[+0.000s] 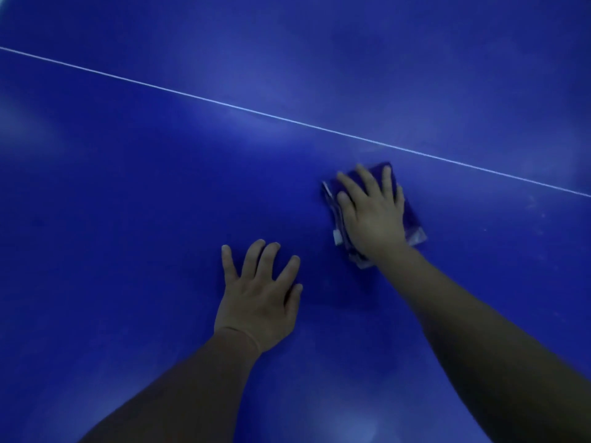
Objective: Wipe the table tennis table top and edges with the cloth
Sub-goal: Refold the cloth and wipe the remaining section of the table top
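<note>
Folded cloth (412, 215) flat on blue table top (128, 187), at about four o'clock of centre, just short of the white line (224, 103). Pinned under right hand (372, 215), fingers spread and straight. Left hand (259, 292) at six o'clock, splayed on bare surface. Probably mid-wipe; faint scuffs at three o'clock, edges out of view, likely undone.

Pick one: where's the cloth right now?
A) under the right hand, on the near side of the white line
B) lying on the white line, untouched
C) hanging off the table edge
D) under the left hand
A: the right hand lies flat with straight fingers on the folded cloth, short of the white line; the left hand rests on bare table top.
</note>
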{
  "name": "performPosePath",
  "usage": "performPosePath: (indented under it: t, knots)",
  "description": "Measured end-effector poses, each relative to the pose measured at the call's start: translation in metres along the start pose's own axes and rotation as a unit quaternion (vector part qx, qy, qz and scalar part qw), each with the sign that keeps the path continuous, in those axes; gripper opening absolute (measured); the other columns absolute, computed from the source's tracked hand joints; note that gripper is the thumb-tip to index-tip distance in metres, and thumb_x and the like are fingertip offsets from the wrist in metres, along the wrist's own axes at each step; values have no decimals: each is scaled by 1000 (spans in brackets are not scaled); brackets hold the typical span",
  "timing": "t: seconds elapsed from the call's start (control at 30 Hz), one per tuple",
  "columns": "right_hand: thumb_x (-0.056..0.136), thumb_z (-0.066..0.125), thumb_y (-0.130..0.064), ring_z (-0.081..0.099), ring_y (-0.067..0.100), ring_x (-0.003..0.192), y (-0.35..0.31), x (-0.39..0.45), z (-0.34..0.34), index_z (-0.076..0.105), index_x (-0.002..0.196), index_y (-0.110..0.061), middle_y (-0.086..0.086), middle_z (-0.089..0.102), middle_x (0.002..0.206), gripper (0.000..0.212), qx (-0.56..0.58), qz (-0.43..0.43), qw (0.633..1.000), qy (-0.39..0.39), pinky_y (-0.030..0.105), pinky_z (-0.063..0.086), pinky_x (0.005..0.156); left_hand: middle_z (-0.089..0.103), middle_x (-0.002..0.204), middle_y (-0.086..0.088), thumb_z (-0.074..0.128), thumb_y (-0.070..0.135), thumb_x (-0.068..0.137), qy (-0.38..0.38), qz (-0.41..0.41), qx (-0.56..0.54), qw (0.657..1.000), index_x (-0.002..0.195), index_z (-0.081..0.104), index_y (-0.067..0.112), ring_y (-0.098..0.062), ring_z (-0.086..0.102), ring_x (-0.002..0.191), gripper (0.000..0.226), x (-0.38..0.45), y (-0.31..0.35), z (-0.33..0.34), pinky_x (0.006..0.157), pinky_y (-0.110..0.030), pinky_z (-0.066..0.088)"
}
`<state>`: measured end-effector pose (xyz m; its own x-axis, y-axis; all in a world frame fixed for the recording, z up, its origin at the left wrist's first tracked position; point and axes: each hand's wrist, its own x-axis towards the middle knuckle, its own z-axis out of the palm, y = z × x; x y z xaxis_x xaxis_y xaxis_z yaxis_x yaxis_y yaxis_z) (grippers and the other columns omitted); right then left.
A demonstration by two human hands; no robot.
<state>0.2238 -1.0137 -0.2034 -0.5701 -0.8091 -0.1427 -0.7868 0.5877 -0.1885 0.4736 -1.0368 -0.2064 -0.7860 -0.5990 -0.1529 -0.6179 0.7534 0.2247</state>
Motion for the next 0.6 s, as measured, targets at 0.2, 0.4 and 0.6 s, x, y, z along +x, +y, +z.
performPosePath:
  t: [0.2,0.4,0.6]
  knots:
    - [104,25,-51,-3,37,152,35,30,-14,36,148,-45,-5,19,164,46,52,215,975,32,65,3,117,51,138,-13,36,49,95,8,5,-7,1000,131,61,24,-36,41,136,51,0,0,0,108,-76,21]
    - [102,23,-50,-4,40,151,-32,118,-6,35,147,-47,-4,18,164,46,72,162,984,30,66,1,116,49,140,-12,38,50,95,11,4,-4,1000,132,59,25,-34,39,137,49,0,0,2,109,-75,18]
    - [101,15,-57,-1,31,153,-7,10,-2,38,148,-42,-9,22,163,55,0,-62,998,-21,58,2,120,51,138,-14,36,49,95,17,11,3,1000,131,61,25,-36,40,136,51,1,0,2,107,-76,22]
